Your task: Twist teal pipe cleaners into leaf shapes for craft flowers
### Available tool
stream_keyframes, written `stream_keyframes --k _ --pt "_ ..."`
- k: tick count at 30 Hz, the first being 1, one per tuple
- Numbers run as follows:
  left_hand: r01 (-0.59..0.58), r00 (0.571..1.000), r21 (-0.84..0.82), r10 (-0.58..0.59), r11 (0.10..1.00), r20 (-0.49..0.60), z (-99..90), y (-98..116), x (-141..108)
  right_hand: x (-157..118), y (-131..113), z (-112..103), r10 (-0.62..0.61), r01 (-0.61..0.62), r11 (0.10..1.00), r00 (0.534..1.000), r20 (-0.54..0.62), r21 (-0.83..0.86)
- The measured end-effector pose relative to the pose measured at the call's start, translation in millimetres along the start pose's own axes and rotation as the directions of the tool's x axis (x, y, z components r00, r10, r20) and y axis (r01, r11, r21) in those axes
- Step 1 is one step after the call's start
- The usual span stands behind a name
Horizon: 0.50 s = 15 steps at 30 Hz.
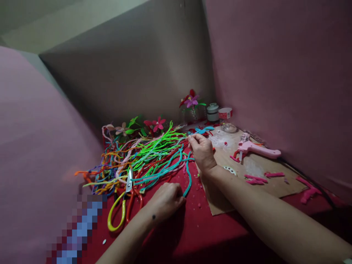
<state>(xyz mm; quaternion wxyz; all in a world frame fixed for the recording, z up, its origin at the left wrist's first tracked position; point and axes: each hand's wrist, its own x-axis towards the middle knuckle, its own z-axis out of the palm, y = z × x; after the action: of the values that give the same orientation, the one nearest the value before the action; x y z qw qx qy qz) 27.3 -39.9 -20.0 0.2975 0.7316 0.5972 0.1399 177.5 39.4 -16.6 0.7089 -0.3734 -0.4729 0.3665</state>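
Observation:
My left hand (167,200) is low over the red cloth, its fingers curled. At its fingertips ends a teal pipe cleaner (189,179), which runs up toward the pile. Farther forward, my right hand (202,152) is closed in a pinch at the right end of the bright green pipe cleaners (156,146); what lies between its fingertips is too small to make out. Several more teal pipe cleaners (162,172) lie between the two hands. Left of my left hand are yellow-handled scissors (123,207), blades pointing away, beside a red-handled tool (134,201).
A cardboard sheet (220,201) on the right bears a pink glue gun (261,149) and pink fuzzy scraps (255,179). Behind stand a clear jar (227,123), a grey-lidded jar (212,113) and fuzzy flowers (191,101). Pink panels rise at both sides.

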Motion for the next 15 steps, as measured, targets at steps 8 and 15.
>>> stream_keyframes --k 8,15 --pt "-0.052 0.993 0.109 0.040 0.993 0.108 -82.1 9.2 1.8 5.2 21.2 2.8 0.343 -0.328 0.939 0.922 0.182 -0.105" --pt "0.036 0.998 0.047 -0.033 0.998 -0.059 -144.5 -3.8 -11.0 3.6 43.6 6.9 0.332 -0.307 0.942 0.915 0.228 -0.139"
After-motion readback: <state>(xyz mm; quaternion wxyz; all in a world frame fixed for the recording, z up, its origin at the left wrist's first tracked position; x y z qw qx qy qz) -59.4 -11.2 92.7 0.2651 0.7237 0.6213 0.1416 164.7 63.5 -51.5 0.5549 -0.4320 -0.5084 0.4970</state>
